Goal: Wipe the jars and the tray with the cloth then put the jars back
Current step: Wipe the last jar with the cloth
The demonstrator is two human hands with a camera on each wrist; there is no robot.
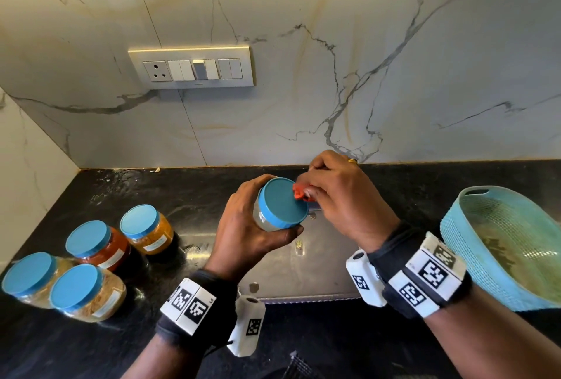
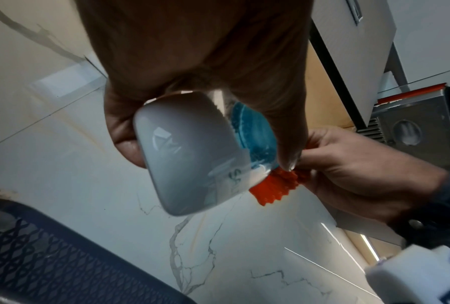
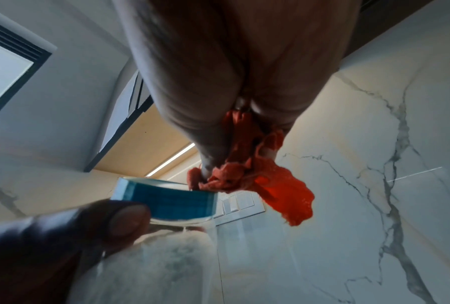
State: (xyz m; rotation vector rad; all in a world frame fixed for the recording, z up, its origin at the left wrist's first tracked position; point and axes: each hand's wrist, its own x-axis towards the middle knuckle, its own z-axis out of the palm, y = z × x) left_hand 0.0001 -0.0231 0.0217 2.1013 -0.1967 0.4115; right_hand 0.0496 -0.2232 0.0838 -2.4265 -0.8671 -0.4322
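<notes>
Nearest the person, the black stone counter (image 1: 303, 342) carries a group of four clear plastic jars with blue screw lids at the left: two with pale brown contents in front (image 1: 88, 293) (image 1: 28, 280), one with red-orange contents (image 1: 97, 245) behind them, and one with yellow contents (image 1: 147, 230) farthest back. All four stand upright, close together.

At the right edge a light-blue woven plastic basket (image 1: 455, 227) sits tilted, its opening turned toward the person.

Between the forearms a flat shiny metal tray (image 1: 303, 275) lies on the counter.

Above the tray, off the counter, the left hand (image 1: 243, 233) has its fingers and thumb curled round the body of a clear jar with white contents and a blue lid (image 1: 282, 204). The jar's long axis leans, with the lid facing up and toward the person and the base pointing down and away.

Just beyond, the right hand (image 1: 337, 196) pinches a bunched orange-red cloth (image 1: 300, 192) in its fingertips, and the cloth touches the lid's far right rim.

Behind stands a white marble-veined wall (image 1: 364, 75) with a white switch panel (image 1: 191, 67).
</notes>
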